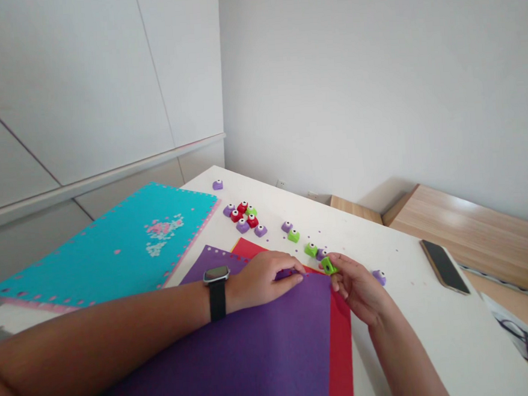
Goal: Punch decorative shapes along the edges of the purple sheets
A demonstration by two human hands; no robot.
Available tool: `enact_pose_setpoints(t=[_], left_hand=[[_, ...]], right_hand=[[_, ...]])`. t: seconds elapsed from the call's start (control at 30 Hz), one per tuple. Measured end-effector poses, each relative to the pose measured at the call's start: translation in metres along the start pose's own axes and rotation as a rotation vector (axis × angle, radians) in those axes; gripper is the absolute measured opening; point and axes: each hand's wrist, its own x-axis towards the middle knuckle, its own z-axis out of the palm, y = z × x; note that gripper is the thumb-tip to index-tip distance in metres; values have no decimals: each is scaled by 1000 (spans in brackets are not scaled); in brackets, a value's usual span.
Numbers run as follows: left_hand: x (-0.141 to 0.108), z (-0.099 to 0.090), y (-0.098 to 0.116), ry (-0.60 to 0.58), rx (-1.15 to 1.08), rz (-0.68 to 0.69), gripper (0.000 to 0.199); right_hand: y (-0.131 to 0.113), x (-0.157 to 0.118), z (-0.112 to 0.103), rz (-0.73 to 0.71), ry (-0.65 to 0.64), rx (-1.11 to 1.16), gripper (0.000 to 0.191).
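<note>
A purple sheet of paper (265, 348) lies over a red sheet (341, 343), with a row of punched holes along its upper left edge. My left hand (269, 276), wearing a watch (216, 276), rests on the purple sheet and pinches its far edge between thumb and fingers. Just past the sheet's far right corner, my right hand (358, 285) grips a small green paper punch (328, 266), tilted so that a dark opening shows. Close to it sit a purple punch (321, 254) and another green punch (311, 249).
Several purple, red and green punches (242, 214) cluster farther back on the white table (404, 327). Left lies a blue sheet (113, 232) with punched edges and a heap of pink and pale cutouts (164, 229). A phone (444, 266) is near the right edge; glasses (525, 348) lie beyond.
</note>
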Motion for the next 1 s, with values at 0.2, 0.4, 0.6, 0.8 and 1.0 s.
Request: enact_pose_setpoints(t=[0.2,0.4,0.6,0.8,1.0], left_hand=[[0,-1,0,-19,21,-33,19],[0,0,-1,-12,19,-22,19],[0,0,0,-10,19,-21,18],[-1,0,0,-4,8,-5,19],[-1,0,0,-7,11,5,18]], right_hand=[[-7,4,-10,6,104,145,18],[-12,0,-12,25,22,215,17],[-18,-7,-12,26,-19,145,23],[-18,-12,-11,-73,-6,-186,42],[-20,-16,-9,-204,-5,-419,41]])
